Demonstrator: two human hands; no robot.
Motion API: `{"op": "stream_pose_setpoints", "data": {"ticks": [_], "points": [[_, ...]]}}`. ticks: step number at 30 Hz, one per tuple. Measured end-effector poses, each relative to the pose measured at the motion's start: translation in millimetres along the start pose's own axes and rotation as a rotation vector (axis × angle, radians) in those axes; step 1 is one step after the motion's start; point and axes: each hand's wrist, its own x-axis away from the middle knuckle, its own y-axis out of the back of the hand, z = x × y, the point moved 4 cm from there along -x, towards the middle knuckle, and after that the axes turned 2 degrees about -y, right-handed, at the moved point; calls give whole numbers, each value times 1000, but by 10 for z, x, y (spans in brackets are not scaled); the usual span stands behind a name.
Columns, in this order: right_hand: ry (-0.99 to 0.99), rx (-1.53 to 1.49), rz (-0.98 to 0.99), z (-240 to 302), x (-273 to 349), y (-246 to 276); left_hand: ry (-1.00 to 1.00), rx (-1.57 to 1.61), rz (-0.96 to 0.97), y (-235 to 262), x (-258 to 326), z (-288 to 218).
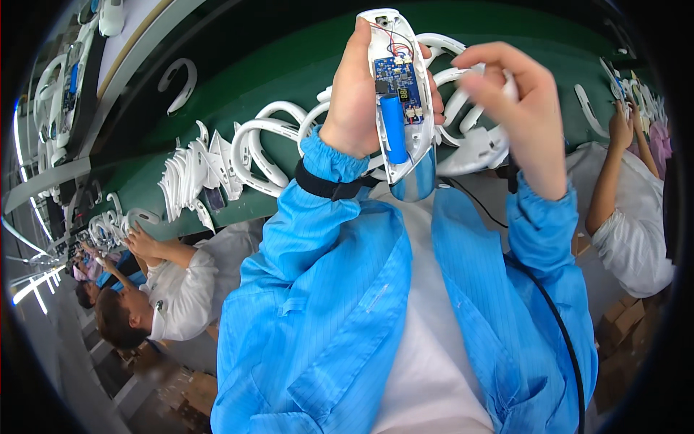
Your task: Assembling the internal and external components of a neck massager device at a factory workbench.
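My left hand grips a white curved plastic shell held upright. Inside the shell sit a blue circuit board, a blue cylindrical battery cell and thin red wires at the top. My right hand is raised just right of the shell, fingers curled around a white curved plastic part. Both arms wear blue sleeves, and a black strap circles my left wrist. More white curved parts lie behind the hands on the green belt.
A row of white curved shells lies on the green belt at left. A person in white works at the lower left, another person's arm reaches in at right. A black cable runs down my right side. Cardboard boxes stand at lower right.
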Motion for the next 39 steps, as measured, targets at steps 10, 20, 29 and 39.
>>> {"op": "stream_pose_setpoints", "data": {"ticks": [10, 20, 29, 39], "points": [[-191, -604, 523, -340, -292, -30, -32, -116, -140, 213, 68, 179], [-218, -812, 355, -723, -275, -64, -145, -240, -120, 262, 294, 510], [-168, -463, 87, -700, -138, -238, -44, -221, -83, 340, 285, 803], [-156, -494, -100, -1026, -125, -227, -33, -171, -33, 206, 197, 789]]}}
